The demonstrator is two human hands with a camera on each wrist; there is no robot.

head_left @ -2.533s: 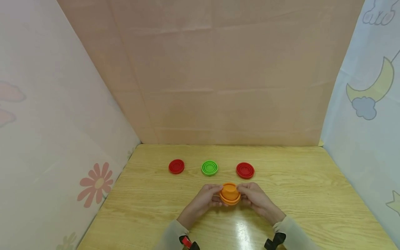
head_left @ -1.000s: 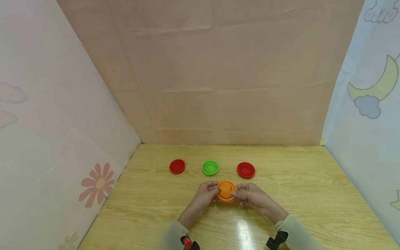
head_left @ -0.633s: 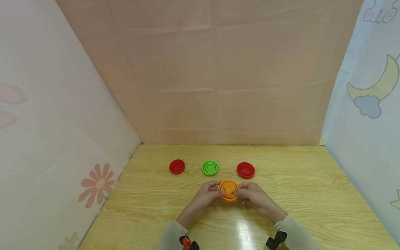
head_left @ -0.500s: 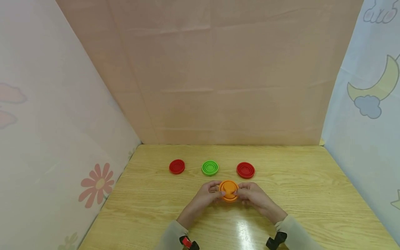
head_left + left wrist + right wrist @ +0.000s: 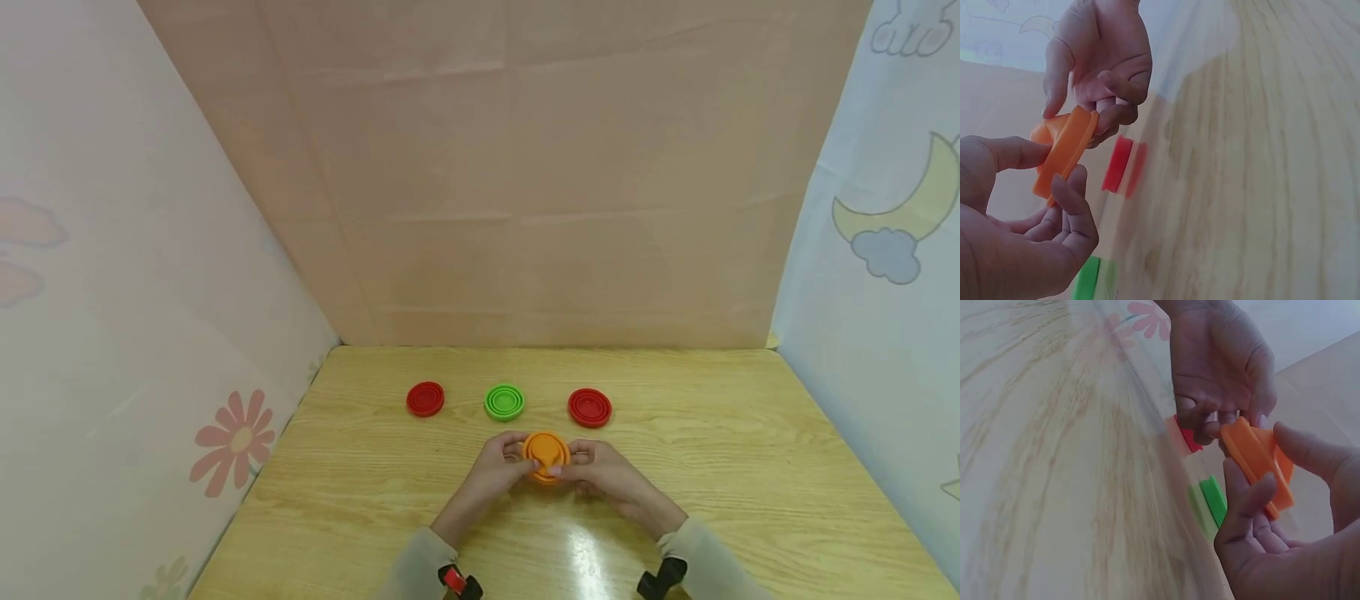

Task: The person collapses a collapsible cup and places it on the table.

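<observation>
An orange collapsible silicone cup (image 5: 545, 447) is held between both hands above the table. Its centre bulges towards me and has a dent in it. My left hand (image 5: 495, 467) pinches its left edge, thumb on the bulge and fingers behind the rim. From the right, my right hand (image 5: 611, 483) grips it the same way, its thumb close to the other one. In the left wrist view the cup (image 5: 1066, 153) appears side-on, with its raised part facing the thumbs. The right wrist view shows the orange cup (image 5: 1257, 459) clear of the tabletop, fingers under its rim.
Beyond the hands, a red collapsed cup (image 5: 425, 399), a green one (image 5: 504, 402) and another red one (image 5: 589, 408) lie in a row on the wooden table (image 5: 337, 500). A beige sheet (image 5: 510, 208) hangs behind; printed white sheets flank both sides.
The orange cup has tipped from a slanted pose to face me more squarely. Its bulge looks lower and dented, and both thumbs have moved inward onto it. The other cups stay put.
</observation>
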